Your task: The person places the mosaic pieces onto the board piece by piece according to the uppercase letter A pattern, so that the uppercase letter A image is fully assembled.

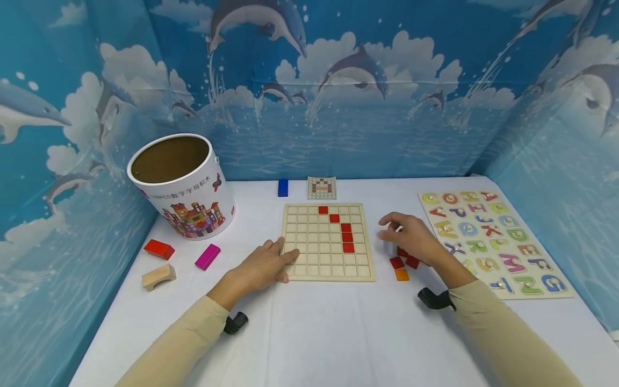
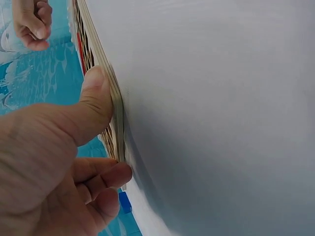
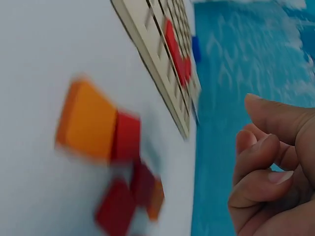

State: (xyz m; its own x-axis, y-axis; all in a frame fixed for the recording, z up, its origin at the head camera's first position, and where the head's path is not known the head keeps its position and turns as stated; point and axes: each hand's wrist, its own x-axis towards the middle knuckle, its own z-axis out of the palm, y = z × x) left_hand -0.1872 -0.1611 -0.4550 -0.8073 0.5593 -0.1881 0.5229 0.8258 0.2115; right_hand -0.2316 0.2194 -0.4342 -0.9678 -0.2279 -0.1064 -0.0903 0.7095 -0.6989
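My left hand point(image 1: 263, 263) rests at the left edge of a wooden grid board point(image 1: 362, 274), its thumb extended over the rim and its other fingertips along the side. Several red square tiles point(image 1: 347, 237) sit in the board's cells, stepping down from top centre toward the right. To the right of the board, my right hand point(image 1: 411, 236) hovers with fingers loosely bent and nothing between them. Below it lie loose dark red tiles point(image 1: 397, 263) and an orange tile point(image 1: 402, 274); in the right wrist view these tiles point(image 3: 91, 120) are blurred, and the hand partly hides the pile in the head view.
A small pattern card point(image 1: 321, 188) and a blue block point(image 1: 282, 187) lie behind the board. At left stand a white bucket point(image 1: 193, 188), a red block point(image 1: 159, 249), a wooden arch point(image 1: 158, 277) and a magenta block point(image 1: 208, 257). An alphabet puzzle board point(image 1: 493, 247) is on the right.
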